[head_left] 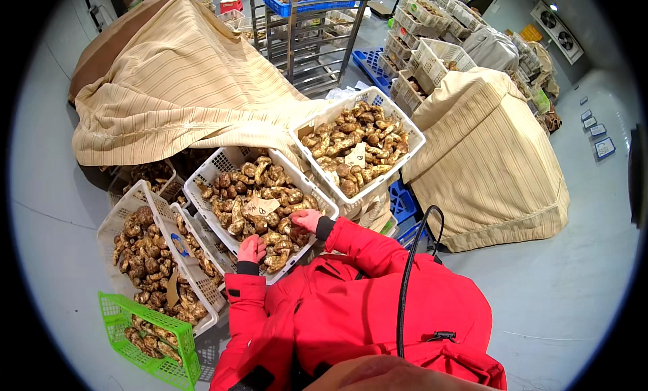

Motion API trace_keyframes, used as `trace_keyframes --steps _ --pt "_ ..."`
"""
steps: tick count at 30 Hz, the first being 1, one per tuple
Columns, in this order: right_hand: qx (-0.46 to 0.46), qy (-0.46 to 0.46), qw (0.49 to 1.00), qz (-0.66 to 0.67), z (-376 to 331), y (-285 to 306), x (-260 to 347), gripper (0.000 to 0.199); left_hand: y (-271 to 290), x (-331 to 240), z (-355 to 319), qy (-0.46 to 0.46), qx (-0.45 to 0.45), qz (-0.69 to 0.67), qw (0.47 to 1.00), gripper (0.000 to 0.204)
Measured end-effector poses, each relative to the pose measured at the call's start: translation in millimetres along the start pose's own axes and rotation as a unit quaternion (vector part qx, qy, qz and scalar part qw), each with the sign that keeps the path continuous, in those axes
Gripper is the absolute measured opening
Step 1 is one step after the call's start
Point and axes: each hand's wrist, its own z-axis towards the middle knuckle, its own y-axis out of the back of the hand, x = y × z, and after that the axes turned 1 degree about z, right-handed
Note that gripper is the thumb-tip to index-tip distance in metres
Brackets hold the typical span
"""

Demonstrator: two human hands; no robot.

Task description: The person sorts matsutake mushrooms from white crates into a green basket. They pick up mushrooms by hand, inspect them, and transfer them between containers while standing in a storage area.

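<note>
Both my hands are over a white plastic crate [197, 188] filled with brown, pale-stemmed mushrooms [237, 188]. At its near left edge my left hand [252, 248] has its fingers loosely bent and slightly apart beside the mushrooms, gripping nothing that I can see. My right hand [307, 220] reaches in over the near right side, fingers stretched toward the mushrooms and touching or just above them. A torn piece of cardboard [260, 206] with handwriting lies on top of the pile between and beyond my hands.
Another white crate [413, 145] of mushrooms stands higher at the right. At the left are a tilted white crate [108, 236] and a green crate [145, 311], both holding mushrooms. Striped cloths [182, 67] cover stacks on both sides. Behind stands a metal rack [292, 40].
</note>
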Motion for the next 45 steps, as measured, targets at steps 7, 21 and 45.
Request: trace_keyframes --steps 7,21,45 --pt "-0.011 0.000 1.000 -0.021 2.1 3.0 -2.9 0.028 2.3 5.0 0.7 0.026 0.047 -0.071 0.996 0.020" --pt "-0.010 -0.006 0.999 -0.038 4.1 0.1 -7.3 0.025 0.4 0.8 -1.9 0.051 0.135 -0.120 0.982 0.013" --pt "-0.053 -0.008 0.997 -0.060 1.7 3.8 -12.7 0.024 19.6 24.7 -0.4 0.048 0.027 -0.018 0.998 0.013"
